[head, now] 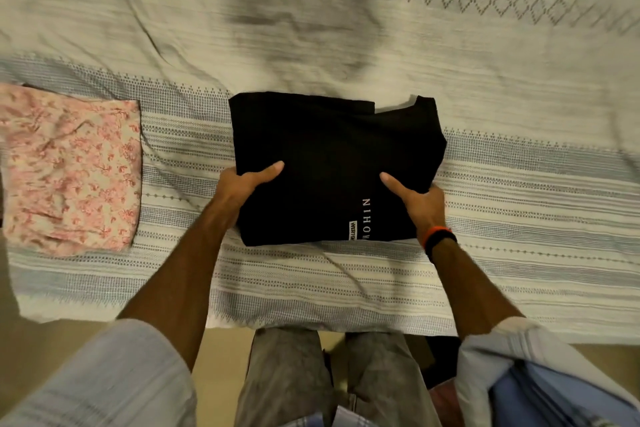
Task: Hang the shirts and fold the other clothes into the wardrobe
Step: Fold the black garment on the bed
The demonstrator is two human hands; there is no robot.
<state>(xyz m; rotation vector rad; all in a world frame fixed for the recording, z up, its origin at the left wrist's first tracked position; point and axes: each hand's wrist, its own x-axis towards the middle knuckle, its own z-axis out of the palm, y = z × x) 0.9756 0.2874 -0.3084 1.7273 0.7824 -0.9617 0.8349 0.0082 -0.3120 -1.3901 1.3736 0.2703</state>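
The black garment lies at the centre of the frame on the bed, folded into a compact, roughly square stack. Its fabric is plain black and matte. The upper edge shows two layers: a flat panel on the left and a second flap rising to a point at the upper right, with a narrow notch between them exposing the bed cover. Near the lower right corner, white capital letters run vertically, reading "NIHO" before my wrist cuts them off. Just left of these letters sits a small white label with dark print, only partly legible.

My left hand grips the left edge of the stack. The thumb lies flat on top of the fabric, pointing toward the centre; the fingers are curled beneath the edge and are hidden from view. My right hand grips the right edge in the same manner: thumb on top, angled toward the upper left, fingers tucked under the fabric. Both hands therefore pinch the garment between thumb and fingers. An orange-and-black wristband sits on my right wrist.

The bed cover is off-white with grey-blue woven stripes across the middle of the frame and a diamond border at the top.

At the left edge of the frame, well apart from the black garment, a pink floral cloth lies folded flat on the bed.
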